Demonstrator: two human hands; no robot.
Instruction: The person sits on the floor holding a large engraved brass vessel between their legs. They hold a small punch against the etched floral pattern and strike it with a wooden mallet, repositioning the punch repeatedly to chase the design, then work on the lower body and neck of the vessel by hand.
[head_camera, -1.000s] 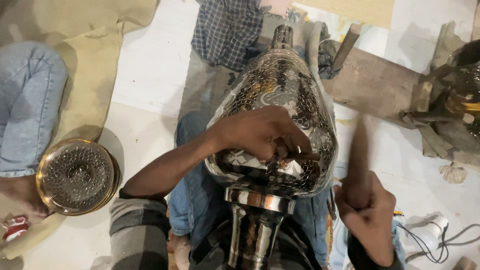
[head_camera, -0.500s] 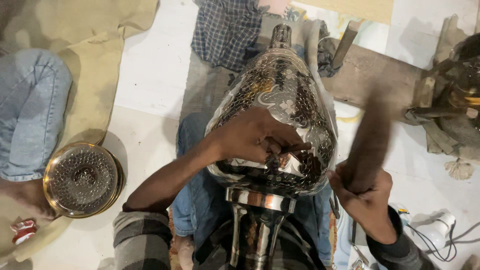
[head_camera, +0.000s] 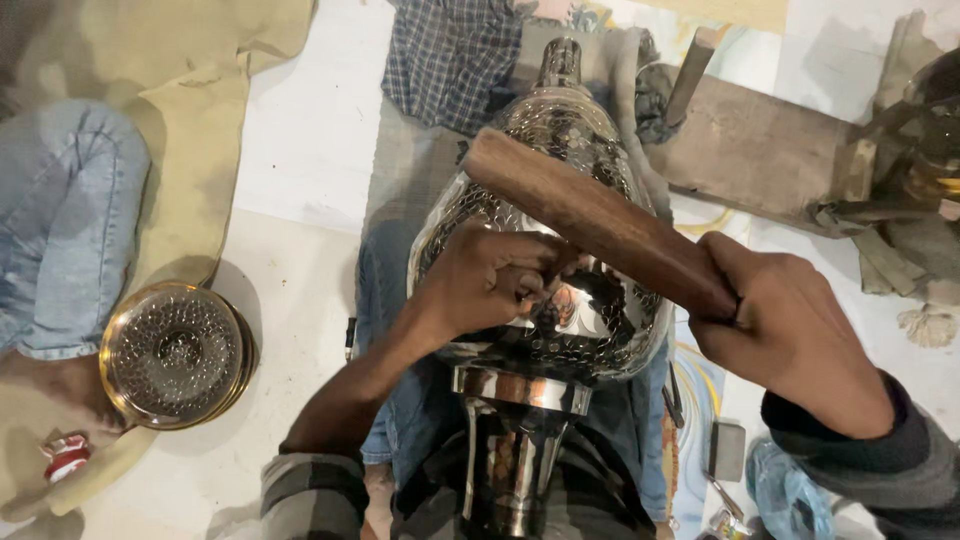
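Currently a wooden mallet (head_camera: 600, 222) is being gripped by the right hand (head_camera: 790, 335); a small tool, mostly hidden, is being pinched against the vase (head_camera: 545, 250) by the left hand (head_camera: 490, 280).

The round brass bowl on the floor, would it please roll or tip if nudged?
The bowl lies flat on its wide rim, so it would probably slide, not tip. Its polished, dimpled metal looks stiff and likely slippery.

We sat in a metalcraft workshop. An engraved metal vessel (head_camera: 545, 250), wooden mallet (head_camera: 595, 220) and embossed brass bowl (head_camera: 175, 352) lay on the floor (head_camera: 290, 150).
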